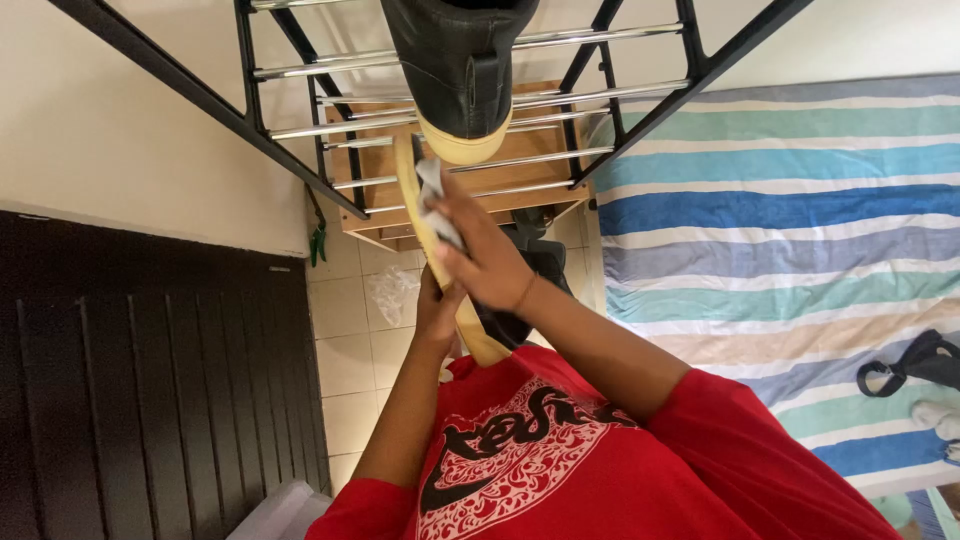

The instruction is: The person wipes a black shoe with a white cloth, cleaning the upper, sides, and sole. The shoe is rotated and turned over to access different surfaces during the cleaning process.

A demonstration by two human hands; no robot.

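Note:
My left hand (432, 308) grips a black shoe (525, 275) with a tan sole (412, 190) from behind, holding it on edge in front of my red shirt. My right hand (487, 258) lies over the sole and presses a crumpled grey-white cloth (432, 195) against the sole's edge. Most of the shoe's black upper is hidden behind my right hand and forearm.
A second black shoe with a tan toe (460, 70) sits on a black-framed rack with chrome bars (560, 40) right above my hands. A striped bedsheet (790, 220) fills the right, with a black strap (915, 365) on it. A dark panelled door (150, 380) and a tiled floor (345, 350) are on the left.

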